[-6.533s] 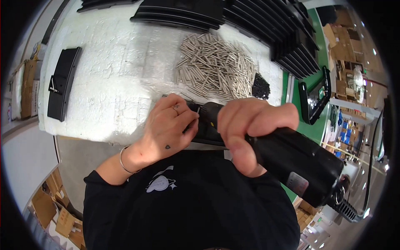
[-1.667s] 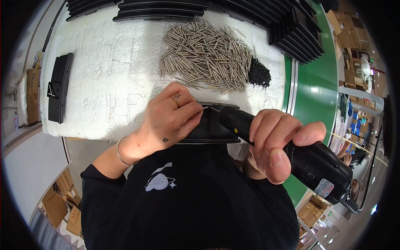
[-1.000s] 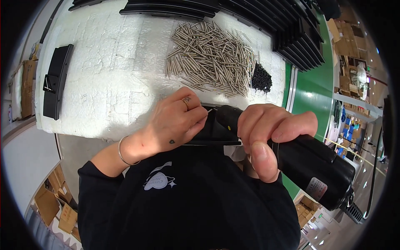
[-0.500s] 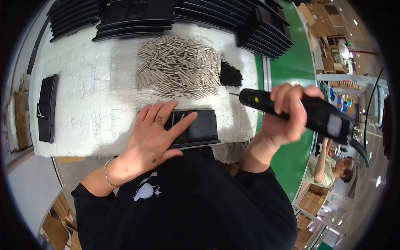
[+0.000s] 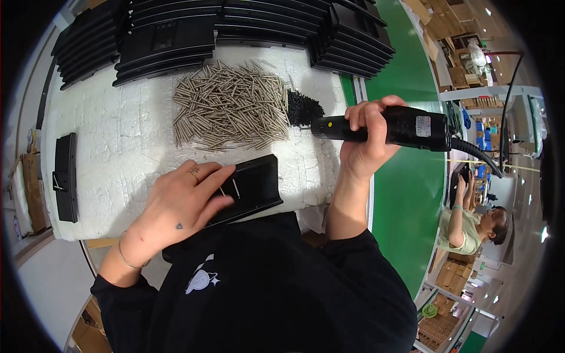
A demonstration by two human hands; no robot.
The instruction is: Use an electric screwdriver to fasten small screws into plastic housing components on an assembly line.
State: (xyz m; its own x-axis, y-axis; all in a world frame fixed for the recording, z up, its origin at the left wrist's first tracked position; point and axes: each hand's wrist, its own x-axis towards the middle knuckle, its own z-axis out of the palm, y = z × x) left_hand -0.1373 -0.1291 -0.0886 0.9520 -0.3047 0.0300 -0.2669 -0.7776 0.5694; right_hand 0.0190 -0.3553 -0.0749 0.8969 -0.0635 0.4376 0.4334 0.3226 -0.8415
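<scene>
My right hand (image 5: pixel 368 132) is wrapped round a black electric screwdriver (image 5: pixel 421 129), held level with its cord trailing right. The screwdriver's thin bit points left, by a small heap of black screws (image 5: pixel 303 109). My left hand (image 5: pixel 176 197) lies over the left end of a black panel (image 5: pixel 259 182) near the table's front edge, thumb and forefinger apart on it, the other fingers partly hidden. Two slim silver pins show on this panel beside my fingertips. Beyond it spreads a large pile of silver metal pins (image 5: pixel 232 106).
Stacks of black panels (image 5: pixel 168 41) line the far side of the white padded tabletop (image 5: pixel 123 129). A single black panel (image 5: pixel 66 176) with a pin on it lies at the left edge. Right of the table runs a green surface (image 5: pixel 400 194); a co-worker (image 5: pixel 471 229) is beyond it.
The screwdriver has swung left and levelled, its bit coming to the screw heap. The panel under my left hand has turned, its right end now farther away. My view has shifted slightly.
</scene>
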